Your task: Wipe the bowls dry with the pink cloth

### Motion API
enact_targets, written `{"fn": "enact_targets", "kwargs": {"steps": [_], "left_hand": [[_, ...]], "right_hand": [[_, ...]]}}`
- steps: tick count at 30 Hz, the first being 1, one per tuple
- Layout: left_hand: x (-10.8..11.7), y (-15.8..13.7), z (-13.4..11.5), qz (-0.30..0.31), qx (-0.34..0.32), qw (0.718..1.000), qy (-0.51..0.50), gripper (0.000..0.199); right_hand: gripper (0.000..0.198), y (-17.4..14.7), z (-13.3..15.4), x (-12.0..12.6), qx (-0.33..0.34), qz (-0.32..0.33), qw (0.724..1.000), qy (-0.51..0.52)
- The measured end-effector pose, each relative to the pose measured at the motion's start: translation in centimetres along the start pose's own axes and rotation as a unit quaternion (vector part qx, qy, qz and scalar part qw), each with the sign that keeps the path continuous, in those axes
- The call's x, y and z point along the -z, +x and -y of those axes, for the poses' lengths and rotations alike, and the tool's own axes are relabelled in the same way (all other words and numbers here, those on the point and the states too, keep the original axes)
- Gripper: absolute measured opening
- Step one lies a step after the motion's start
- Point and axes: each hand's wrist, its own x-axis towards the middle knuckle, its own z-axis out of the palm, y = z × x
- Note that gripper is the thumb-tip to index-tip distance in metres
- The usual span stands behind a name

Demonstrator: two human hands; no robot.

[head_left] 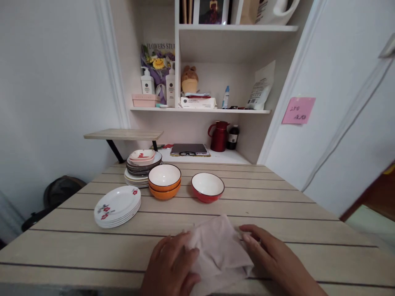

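Note:
A pale pinkish-beige cloth (219,250), folded and a little creased, lies on the table close to me. My left hand (173,263) is at its left side, with curled fingers gripping the edge. On the opposite side my right hand (271,255) pinches the right edge between thumb and fingers; the fingertips are partly hidden. Beyond the cloth stands a red bowl (207,196) with a white inside. To its left are stacked orange bowls (164,194), also white inside.
A stack of white flowered plates (119,205) sits at the left. Behind it rises a mixed pile of plates (135,181), near a small raised stand (123,134). At the back are a dark laptop (189,149), glasses, a red jug (219,137) and a dark bottle (233,137).

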Motion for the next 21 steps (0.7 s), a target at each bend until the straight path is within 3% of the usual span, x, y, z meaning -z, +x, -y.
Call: {"fn": "enact_targets", "kwargs": {"steps": [2,5,8,13,16,21], "left_hand": [[-1.0,0.1,-0.5,0.016,-0.035,0.999,0.014,0.024],[-3.0,-0.1,-1.3,0.046,-0.050,0.998,0.014,0.038],[-4.3,-0.1,-1.7,0.038,-0.041,0.998,0.008,0.055],[-3.7,0.2,-1.5,0.061,-0.050,0.997,-0.020,0.051],[-4.1,-0.5,-1.6,0.065,-0.042,0.997,-0.007,0.047],[-6.2,-2.3,-2.5,-0.003,0.005,1.000,0.023,0.033]], "right_hand": [[0.050,0.0,0.3,-0.6,-0.034,-0.012,0.998,-0.059],[0.038,0.5,1.2,-1.4,0.002,0.010,0.998,-0.067],[0.023,1.3,2.0,-2.0,0.031,0.010,0.999,0.012],[0.021,1.7,4.0,-2.1,0.081,-0.013,0.990,0.118],[0.011,1.0,5.8,-2.5,0.116,0.050,0.986,0.112],[0.022,0.0,6.8,-2.7,0.199,0.167,0.957,0.128]]}}
